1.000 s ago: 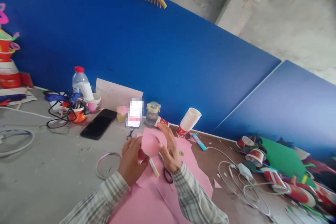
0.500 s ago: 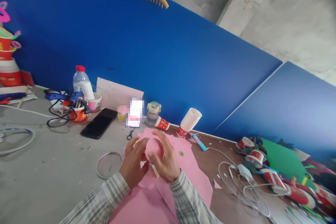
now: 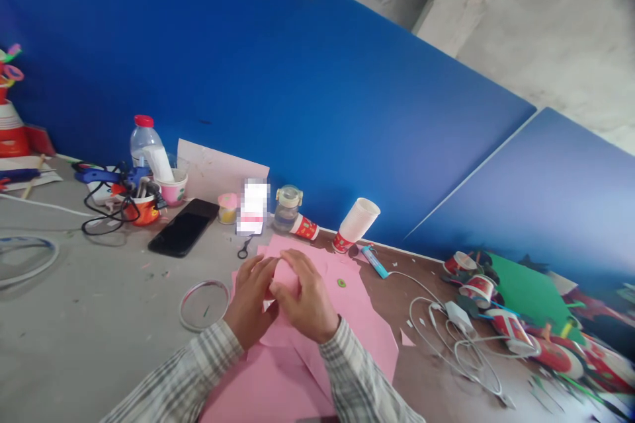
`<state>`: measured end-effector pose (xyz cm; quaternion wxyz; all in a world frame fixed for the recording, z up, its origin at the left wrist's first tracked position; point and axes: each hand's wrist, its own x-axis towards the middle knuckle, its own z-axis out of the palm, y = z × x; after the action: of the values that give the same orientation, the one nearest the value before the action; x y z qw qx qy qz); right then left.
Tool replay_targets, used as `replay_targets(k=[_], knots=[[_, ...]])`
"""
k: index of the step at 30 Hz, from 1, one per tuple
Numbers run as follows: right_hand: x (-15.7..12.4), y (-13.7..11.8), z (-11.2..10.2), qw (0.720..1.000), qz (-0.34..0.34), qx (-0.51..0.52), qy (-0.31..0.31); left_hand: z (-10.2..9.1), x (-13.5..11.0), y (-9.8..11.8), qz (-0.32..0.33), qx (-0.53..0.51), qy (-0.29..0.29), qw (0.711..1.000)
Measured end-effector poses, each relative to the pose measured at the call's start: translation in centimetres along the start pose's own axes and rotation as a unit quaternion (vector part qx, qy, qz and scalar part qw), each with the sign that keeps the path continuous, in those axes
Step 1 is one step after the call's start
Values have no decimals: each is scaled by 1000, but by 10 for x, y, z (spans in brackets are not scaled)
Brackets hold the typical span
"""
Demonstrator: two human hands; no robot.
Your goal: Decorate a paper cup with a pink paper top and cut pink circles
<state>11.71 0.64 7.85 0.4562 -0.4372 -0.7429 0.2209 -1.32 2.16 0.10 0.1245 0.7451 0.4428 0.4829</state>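
Between my two hands is a small pink paper piece with a rounded top (image 3: 286, 275); its lower part is hidden by my fingers. My left hand (image 3: 252, 297) closes around its left side, fingers bent over it. From the right, my right hand (image 3: 308, 299) wraps it, with the thumb pressed against the near face. Both hands are just above pink paper sheets (image 3: 357, 330) spread over the table. A small green ring-shaped piece (image 3: 342, 283) lies on the pink paper, to the right of my right hand.
A clear tape-like ring (image 3: 187, 314) lies left of my hands. Behind are scissors (image 3: 243, 252), a black phone (image 3: 183, 228), a lidded glass jar (image 3: 288, 208) and stacked paper cups (image 3: 356, 225). On the right are a blue glue pen (image 3: 375, 261), white cables (image 3: 476, 367) and decorated cups (image 3: 510, 332).
My right hand's fingers have closed in over the pink piece, covering more of it. The round top faces me less openly. The whole view has shifted slightly.
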Motion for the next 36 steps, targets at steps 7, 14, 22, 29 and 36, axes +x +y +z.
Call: replay_targets(k=[7, 14, 22, 29, 36], knots=[[-12, 14, -26, 988, 84, 24, 128, -18, 14, -1, -104, -47, 105, 988], [-53, 44, 1, 979, 163, -117, -39, -22, 15, -7, -133, -106, 89, 981], [-51, 44, 18, 957, 221, -182, -56, -45, 27, 5, -161, -175, 129, 963], [-52, 57, 2, 963, 264, -43, 30, -38, 19, 8, -196, -234, 77, 949], [-56, 62, -23, 925, 302, 220, 68, -9, 2, 22, -232, -269, -69, 932]])
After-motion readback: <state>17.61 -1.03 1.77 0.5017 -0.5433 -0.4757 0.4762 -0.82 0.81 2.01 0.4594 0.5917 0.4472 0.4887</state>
